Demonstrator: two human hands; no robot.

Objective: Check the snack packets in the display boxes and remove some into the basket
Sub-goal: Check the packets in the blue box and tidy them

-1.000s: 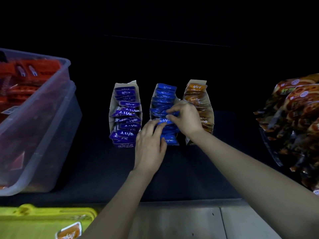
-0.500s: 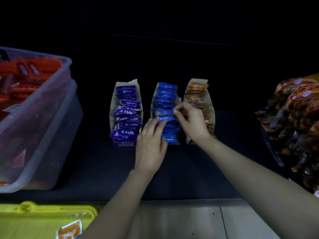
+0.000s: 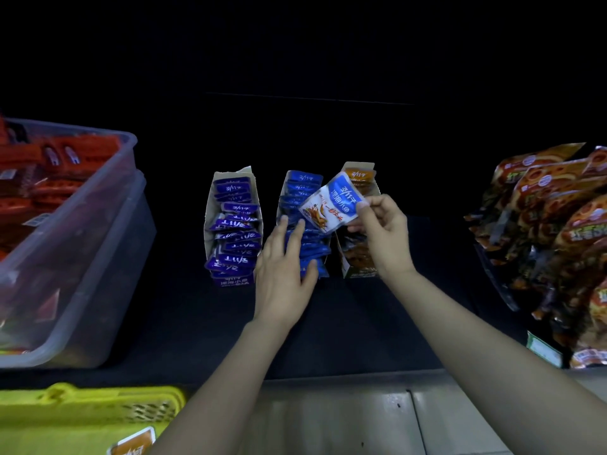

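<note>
Basket [image 3: 82, 408]: is being left untouched at the near left, well apart from both hands.
Left hand [image 3: 284, 274]: is being rested, fingers straight, on the remaining blue packets [image 3: 300, 188].
Right hand [image 3: 384, 234]: a blue-and-white packet [image 3: 331, 205], tucked in the row half a second ago, is being pinched and held up above it.
Meaning: one packet is being checked; the basket transfer is likely being set up.

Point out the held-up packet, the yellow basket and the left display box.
blue-and-white snack packet [image 3: 331, 205]: head view, middle of its printed face.
yellow basket [image 3: 98, 397]: head view, top rim.
left display box [image 3: 226, 174]: head view, cardboard back flap.
</note>
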